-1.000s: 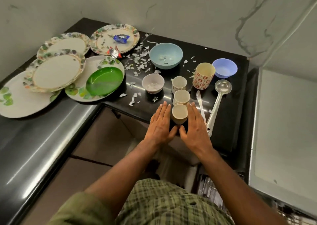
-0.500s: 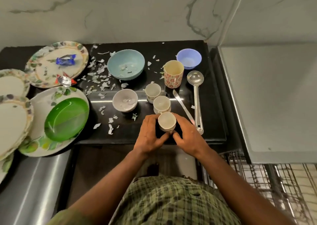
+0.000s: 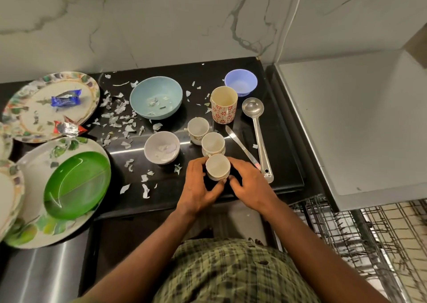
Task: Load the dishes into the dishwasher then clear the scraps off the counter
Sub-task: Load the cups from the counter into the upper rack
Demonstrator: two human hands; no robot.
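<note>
I am cupping the nearest small cup (image 3: 217, 166) between both hands, close to the front edge of the black counter (image 3: 284, 159). My left hand (image 3: 198, 188) is curling round its left side, thumb reaching under toward the base; my right hand (image 3: 250, 184) is wrapping the right side, fingers bent and thumb tucked low against the cup. Both forearms are angling in from below and meeting at the cup. Whether the cup is sitting on the counter or raised off it, I cannot tell.

Just behind it two more small cups (image 3: 213, 143) are standing in a row, the first one touching mine. A patterned mug (image 3: 223, 105) is standing behind them, and a ladle (image 3: 258, 133) and a flat utensil (image 3: 240, 146) are lying to the right. Paper scraps (image 3: 120, 117) are littering the counter's left part, around a blue bowl (image 3: 156, 96) and a white bowl (image 3: 161, 147). A dishwasher rack (image 3: 360, 238) is showing at lower right.
</note>
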